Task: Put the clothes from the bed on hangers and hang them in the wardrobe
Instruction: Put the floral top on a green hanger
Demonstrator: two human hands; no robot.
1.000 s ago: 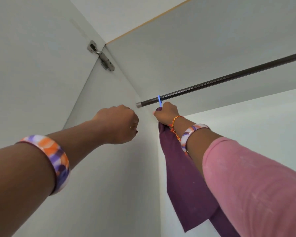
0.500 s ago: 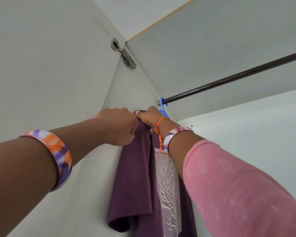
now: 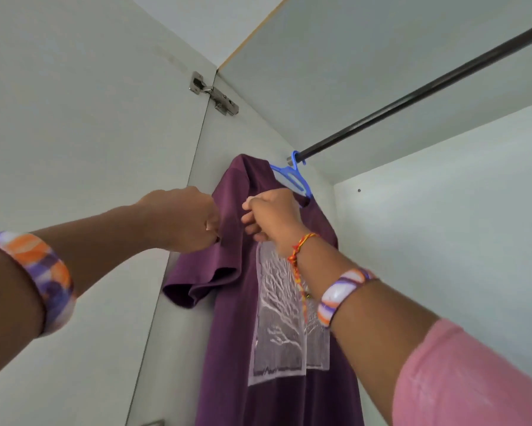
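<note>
Purple shirt (image 3: pixel 228 333) on blue hanger (image 3: pixel 291 176), hooked at left end of rod (image 3: pixel 412 96) in wardrobe. White tree print on front, writing unreadable. Left hand (image 3: pixel 184 219) and right hand (image 3: pixel 271 215) pinching shirt near shoulder.

Soft even daylight, faint shadows, wide-angle edge warp, sharp

T-shirt (image 3: pixel 228 333): purple, pale tree print | hanger (image 3: pixel 291 176): blue | rail (image 3: pixel 412 96): dark

The head view tilts steeply upward, close to the wardrobe's rod (image 3: pixel 412 96) corner.
</note>
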